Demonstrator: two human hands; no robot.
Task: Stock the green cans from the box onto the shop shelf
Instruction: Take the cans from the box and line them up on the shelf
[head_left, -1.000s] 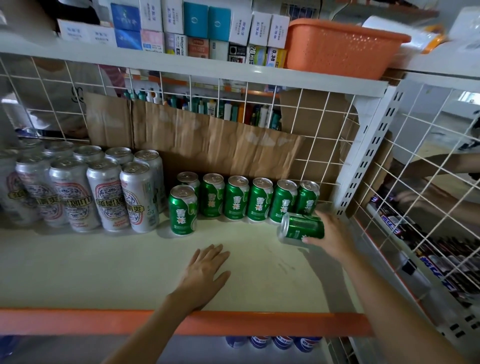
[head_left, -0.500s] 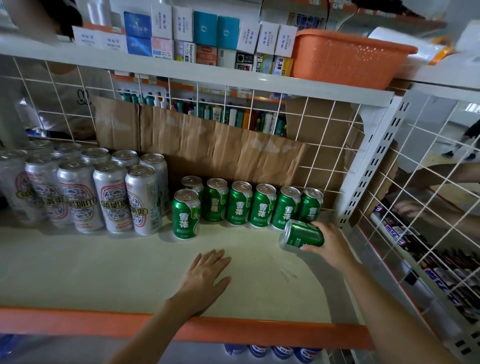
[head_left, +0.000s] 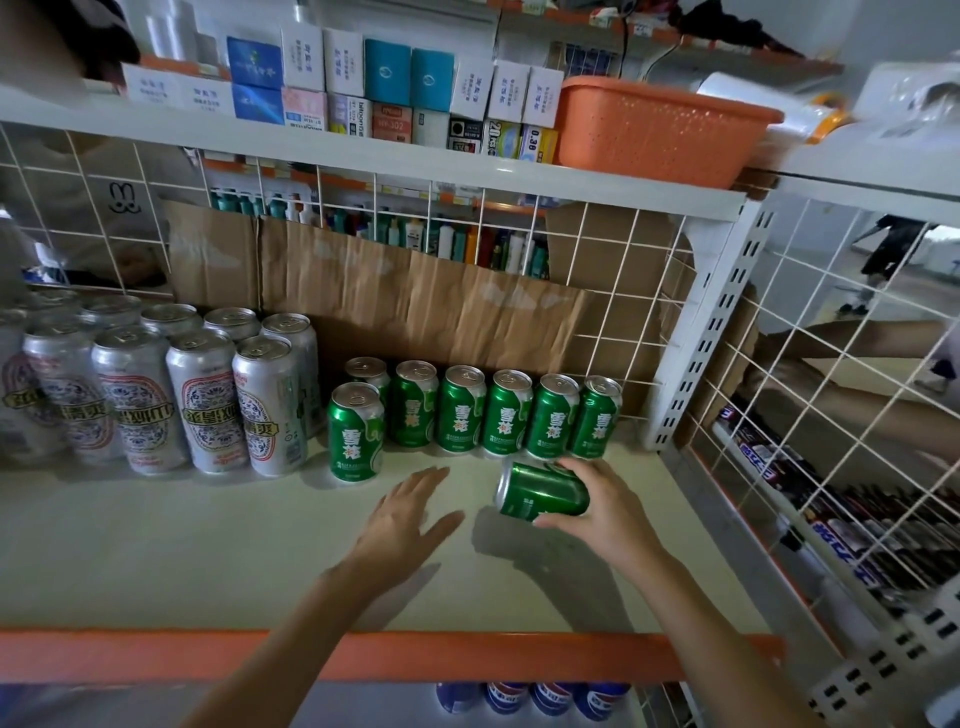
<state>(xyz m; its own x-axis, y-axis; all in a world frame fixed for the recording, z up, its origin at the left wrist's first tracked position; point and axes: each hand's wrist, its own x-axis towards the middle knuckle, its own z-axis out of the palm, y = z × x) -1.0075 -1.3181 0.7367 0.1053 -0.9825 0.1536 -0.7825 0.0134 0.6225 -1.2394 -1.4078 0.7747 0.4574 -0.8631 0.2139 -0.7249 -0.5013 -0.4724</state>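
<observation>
Green can on its side in the right hand, low over the shelf

The right hand (head_left: 602, 512) grasps a green can (head_left: 543, 491), fingers curled over the top and thumb underneath. The can lies at 10 o'clock from the palm, tipped sideways with its silver end toward 9 o'clock, above the pale shelf (head_left: 208, 561); I cannot tell whether it touches. The left hand (head_left: 410, 512) is at 9 o'clock from the can, flat and relaxed, fingers spread, holding nothing. At 12 o'clock from the can stand 7 upright green cans (head_left: 462, 410), 6 along the back and 1 in front at the left end, each with white Chinese characters on the face. At 9 o'clock from them stand taller silver cans (head_left: 208, 400), their red-and-blue labels upside down. On the shelf above, small boxes (head_left: 519, 140) read "20" and "0.38", beside an orange basket (head_left: 660, 130).
</observation>
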